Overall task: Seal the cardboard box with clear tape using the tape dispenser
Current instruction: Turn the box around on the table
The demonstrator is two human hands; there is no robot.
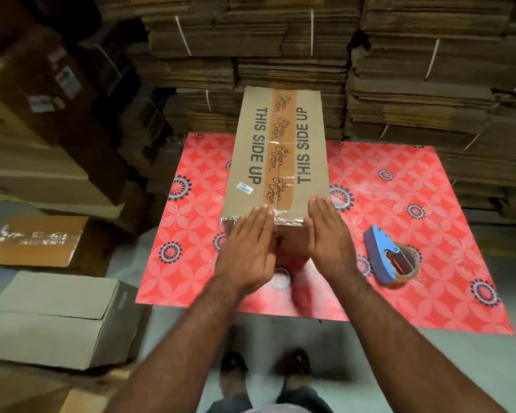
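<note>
- Head view: I see my left hand (248,248) and right hand (329,234) flat, pressing clear tape (276,217) onto the cardboard box (280,150).
- Tape dispenser (390,257) lies released beside it; sealing looks nearly done.

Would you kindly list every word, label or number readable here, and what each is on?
"THIS SIDE UP": printed twice on top of the cardboard box, once each side of the seam.
"Bakers Dozen", roughly: repeated script on the brown tape; uncertain.
Small white sticker on the box: too small.
Labels on the boxes at left: blurred.
</note>
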